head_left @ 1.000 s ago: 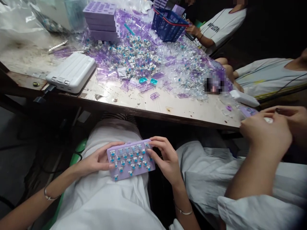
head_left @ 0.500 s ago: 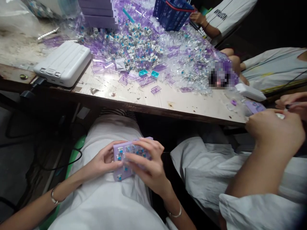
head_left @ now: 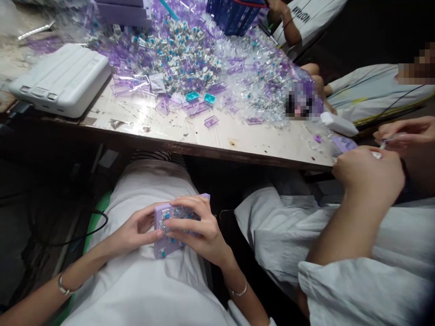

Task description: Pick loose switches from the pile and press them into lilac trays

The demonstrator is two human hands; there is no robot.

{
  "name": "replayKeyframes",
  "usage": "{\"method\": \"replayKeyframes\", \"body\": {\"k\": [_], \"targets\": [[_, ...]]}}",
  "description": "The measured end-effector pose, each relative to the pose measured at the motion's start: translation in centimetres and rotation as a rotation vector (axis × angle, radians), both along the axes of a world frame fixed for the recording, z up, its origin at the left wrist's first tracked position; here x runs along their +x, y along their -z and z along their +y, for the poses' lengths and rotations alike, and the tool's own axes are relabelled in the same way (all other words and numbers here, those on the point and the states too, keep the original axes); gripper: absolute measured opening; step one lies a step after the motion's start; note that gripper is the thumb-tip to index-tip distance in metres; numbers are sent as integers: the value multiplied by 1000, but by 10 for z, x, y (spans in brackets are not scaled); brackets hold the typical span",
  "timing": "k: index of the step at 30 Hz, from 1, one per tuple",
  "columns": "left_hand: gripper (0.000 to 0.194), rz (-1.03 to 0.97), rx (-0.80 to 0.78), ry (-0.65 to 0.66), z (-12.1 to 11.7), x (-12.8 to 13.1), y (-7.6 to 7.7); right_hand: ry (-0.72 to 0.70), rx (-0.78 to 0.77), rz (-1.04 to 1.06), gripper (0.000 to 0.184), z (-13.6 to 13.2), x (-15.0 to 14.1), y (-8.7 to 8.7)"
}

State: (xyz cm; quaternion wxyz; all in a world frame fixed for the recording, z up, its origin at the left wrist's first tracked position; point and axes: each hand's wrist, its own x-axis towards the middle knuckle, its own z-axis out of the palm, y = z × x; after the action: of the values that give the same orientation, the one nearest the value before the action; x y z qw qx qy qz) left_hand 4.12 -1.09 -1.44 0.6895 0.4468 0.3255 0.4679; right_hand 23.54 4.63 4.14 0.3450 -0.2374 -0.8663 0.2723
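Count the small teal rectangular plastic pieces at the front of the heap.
2: one small teal rectangular plastic piece and a second to its right, both on the table before the heap of switch parts; others may be buried.

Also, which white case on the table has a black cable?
The large one at left; the small one at right shows no cable.

White pwr bank (head_left: 59, 80) on table (head_left: 170, 133), blue basket (head_left: 233, 16) w/ red handle behind.
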Motion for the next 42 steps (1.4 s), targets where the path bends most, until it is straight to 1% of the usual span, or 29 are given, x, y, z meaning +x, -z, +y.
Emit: {"method": "replayKeyframes", "body": {"k": [6, 9, 13, 17, 19, 22, 25, 28, 30, 32, 34, 35, 38, 42], "targets": [[56, 23, -2, 10, -1, -1, 0, 30, -14, -6, 10, -2, -3, 3], [55, 46, 25, 24, -1, -1, -3, 27, -8, -16, 11, -2, -3, 5], [45, 129, 60, 3, -5, 2, -8, 43, -6, -33, 12, -3, -4, 7], [27, 284, 60, -68, -12, 7, -11, 38, 5, -19, 12, -6, -5, 9], [23, 354, 60, -86, -15, 9, -10, 30, 4, -14, 10, -6, -3, 9], [22, 423, 81, -76, -16, 10, -9, -11, -18, -51, 10, -3, 2, 6], [22, 459, 113, -52, -17, 12, -9, -93, -47, -104, 10, 2, 7, -1], [25, 490, 129, -60, -18, 14, -13, -117, -129, -113, 12, 4, 10, -7], [26, 513, 136, -76, -20, 15, -15, -81, -194, -107, 18, 4, 10, -8], [26, 534, 145, -86, -22, 17, -15, -20, -236, -125, 39, 4, 10, -9], [27, 554, 154, -87, -23, 18, -13, 7, -262, -175, 54, 5, 9, -9], [28, 564, 161, -83, -24, 18, -11, 6, -276, -205, 56, 5, 9, -9], [30, 591, 189, -75, -24, 19, -2, 11, -305, -247, 45, 2, 7, -11], [31, 624, 234, -73, -23, 18, 4, 77, -300, -193, 41, -3, 4, -10]]}}
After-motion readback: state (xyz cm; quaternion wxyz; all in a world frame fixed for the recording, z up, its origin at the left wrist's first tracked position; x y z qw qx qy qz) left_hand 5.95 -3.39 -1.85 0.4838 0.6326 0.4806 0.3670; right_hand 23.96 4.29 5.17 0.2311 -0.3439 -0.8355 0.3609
